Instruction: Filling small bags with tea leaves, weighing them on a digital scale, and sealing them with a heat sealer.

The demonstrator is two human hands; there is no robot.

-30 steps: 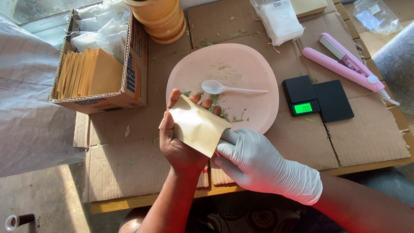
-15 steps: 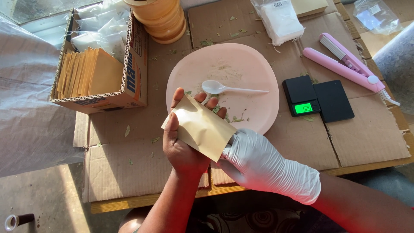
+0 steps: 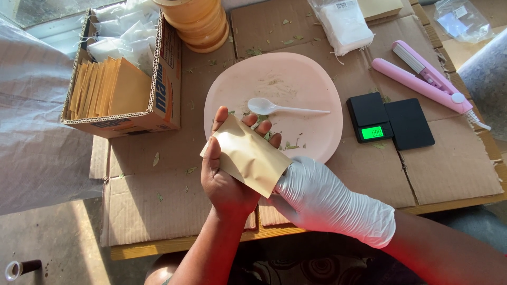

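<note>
Change since earlier: the tan pouch (image 3: 248, 157) has tipped a little further, its long side now slanting down to the right; both hands have stayed over the near edge of the pink plate (image 3: 317, 79), and nothing on the table has shifted.
Left fingers: the bare left hand (image 3: 228, 174) cups the pouch from behind, fingertips (image 3: 221, 117) showing above its top edge and the thumb pressed on its left side, so the fingers are clamped on the pouch.
Right fingers: the white-gloved right hand (image 3: 322, 195) pinches the pouch's lower right corner; the fingertips are closed on it, partly hidden behind the pouch.
Pouch: flat, tan, held in the air just in front of the plate's near rim, tilted, touching both hands only.
Plate: round, pink, flecked with green leaf bits, lying on the cardboard sheet (image 3: 158, 206).
Spoon: a white plastic spoon (image 3: 282, 108) lies on the plate, bowl to the left, just beyond the left fingertips.
Scale: a small black scale (image 3: 371, 117) with a lit green display sits just right of the plate, its black lid (image 3: 409, 124) beside it.
Sealer: a pink clamp-shaped sealer (image 3: 422, 79) lies right of the plate, beyond the scale.
Box: a cardboard box (image 3: 163, 89) left of the plate holds upright tan pouches (image 3: 108, 87) and clear bags.
Far side: a stack of tan rings (image 3: 198, 21) stands beyond the plate's left edge; a clear bag of white material (image 3: 343, 24) lies beyond its right.
</note>
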